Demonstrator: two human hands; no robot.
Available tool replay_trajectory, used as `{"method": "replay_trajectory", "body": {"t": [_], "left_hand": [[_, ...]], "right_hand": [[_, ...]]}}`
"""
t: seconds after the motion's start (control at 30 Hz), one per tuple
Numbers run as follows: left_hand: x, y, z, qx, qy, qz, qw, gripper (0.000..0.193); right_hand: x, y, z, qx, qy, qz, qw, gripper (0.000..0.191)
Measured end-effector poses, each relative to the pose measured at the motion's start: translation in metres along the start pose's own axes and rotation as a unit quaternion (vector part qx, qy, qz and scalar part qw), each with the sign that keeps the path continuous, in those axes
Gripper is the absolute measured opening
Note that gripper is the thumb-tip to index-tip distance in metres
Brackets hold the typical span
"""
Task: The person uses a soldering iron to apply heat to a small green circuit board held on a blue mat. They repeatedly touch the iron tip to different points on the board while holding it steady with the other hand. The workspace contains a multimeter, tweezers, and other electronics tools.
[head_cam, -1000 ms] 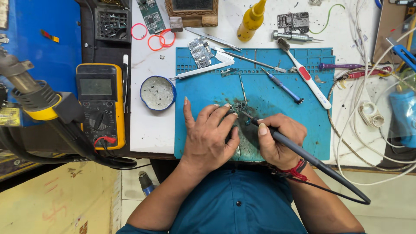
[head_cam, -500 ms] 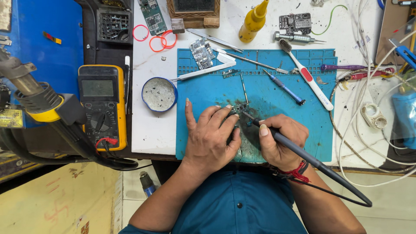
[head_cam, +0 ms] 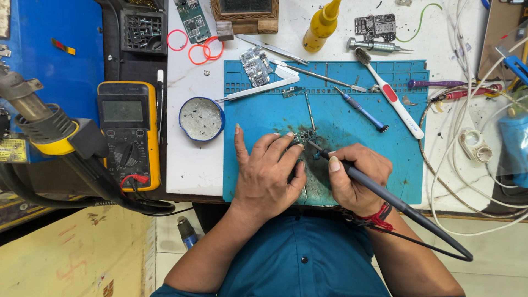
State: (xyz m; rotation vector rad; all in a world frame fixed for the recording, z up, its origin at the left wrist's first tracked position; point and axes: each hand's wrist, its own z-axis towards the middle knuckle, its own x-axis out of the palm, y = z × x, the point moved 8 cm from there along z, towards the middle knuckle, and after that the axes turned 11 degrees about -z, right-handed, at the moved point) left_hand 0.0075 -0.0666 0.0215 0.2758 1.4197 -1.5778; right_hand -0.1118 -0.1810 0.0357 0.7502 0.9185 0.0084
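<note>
The small green circuit board (head_cam: pixel 303 136) looks dark and busy with tiny parts, lying on the blue mat (head_cam: pixel 264 113). The left hand (head_cam: pixel 268 175) presses it down flat. The right hand (head_cam: pixel 355 179) grips a black soldering iron (head_cam: pixel 385 195), tip touching it.

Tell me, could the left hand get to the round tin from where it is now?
Probably yes. The left hand rests on the blue mat at the small board, and the tin sits just off the mat's left edge with only bare tabletop between them.
</note>
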Motion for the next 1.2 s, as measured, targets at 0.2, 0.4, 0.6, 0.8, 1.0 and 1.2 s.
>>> {"method": "replay_trajectory", "body": {"t": [0.2, 0.4, 0.6, 0.8, 1.0, 1.2], "left_hand": [[0.0002, -0.0013, -0.0007, 0.000, 0.000, -0.002, 1.000, 0.030], [0.0009, 0.0006, -0.0005, -0.002, 0.000, -0.002, 1.000, 0.031], [0.0016, -0.0005, -0.0006, -0.001, 0.001, -0.004, 1.000, 0.031], [0.0008, 0.0007, 0.0001, -0.003, -0.001, -0.004, 1.000, 0.030], [0.0005, -0.0016, -0.0002, -0.003, 0.001, -0.006, 1.000, 0.031], [-0.0003, -0.0007, -0.0002, -0.004, 0.001, -0.004, 1.000, 0.031]], "right_hand": [[-0.0007, 0.0010, 0.0006, -0.006, -0.001, 0.004, 1.000, 0.013], [0.0000, 0.0000, 0.0011, 0.006, 0.005, 0.003, 1.000, 0.012], [-0.0010, 0.0005, 0.0008, -0.001, 0.005, 0.003, 1.000, 0.012], [-0.0002, 0.0012, 0.0015, -0.005, 0.000, 0.003, 1.000, 0.012], [-0.0016, 0.0010, 0.0003, -0.001, 0.002, 0.002, 1.000, 0.011], [-0.0009, 0.0015, 0.0009, 0.006, 0.002, -0.001, 1.000, 0.011]]}}
